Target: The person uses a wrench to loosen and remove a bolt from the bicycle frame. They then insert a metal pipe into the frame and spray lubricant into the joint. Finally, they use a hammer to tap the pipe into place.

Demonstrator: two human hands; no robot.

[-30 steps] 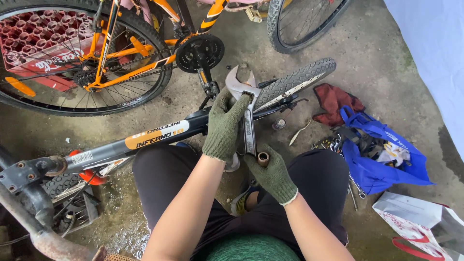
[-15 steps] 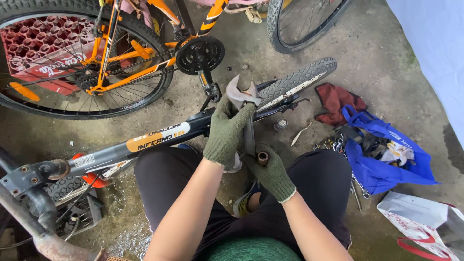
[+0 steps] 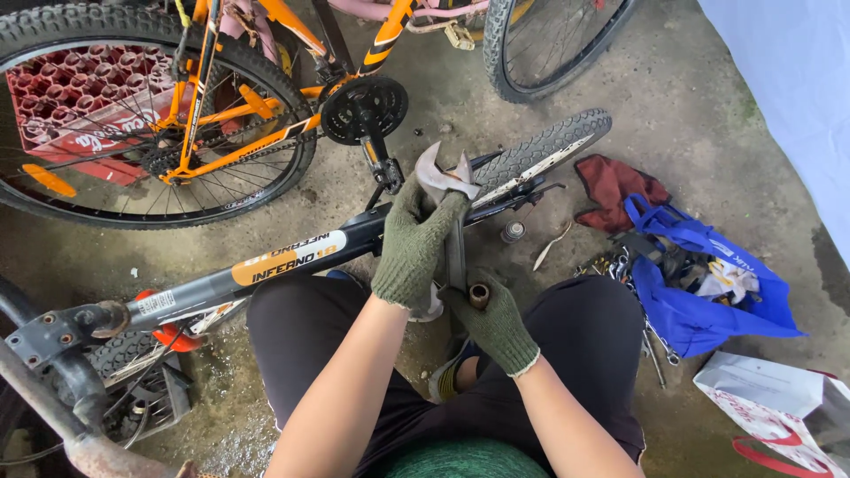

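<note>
At nine o'clock a red crate [image 3: 66,119] sits behind the spoked wheel [image 3: 133,115] of an orange bike [image 3: 257,106] that stands upright on the concrete floor [image 3: 682,97]. Below it, at eight o'clock, a black frame [image 3: 266,265] with an orange and white label lies across the person's lap, its rusty end reaching toward seven o'clock.

At the centre, the left hand [image 3: 414,248], in a green knit glove, is closed around the upper shaft of a large wrench [image 3: 447,190], just under its open jaws, which point to twelve o'clock. The wrench stands nearly upright, in front of the frame and close to the orange bike's black crank [image 3: 365,111].

Just below, toward five o'clock from the left hand, the right hand [image 3: 491,323], also gloved, is wrapped around the wrench's lower end and pinches a short rusty tube [image 3: 479,295] against it; the tube's open end faces up.

At two o'clock a knobby tyre [image 3: 553,146] lies on the floor, with a dark red rag [image 3: 611,186] beside it. At three o'clock a blue bag [image 3: 708,283] holds tools and cloth. At five o'clock lies a white bag [image 3: 770,398] with red print.
</note>
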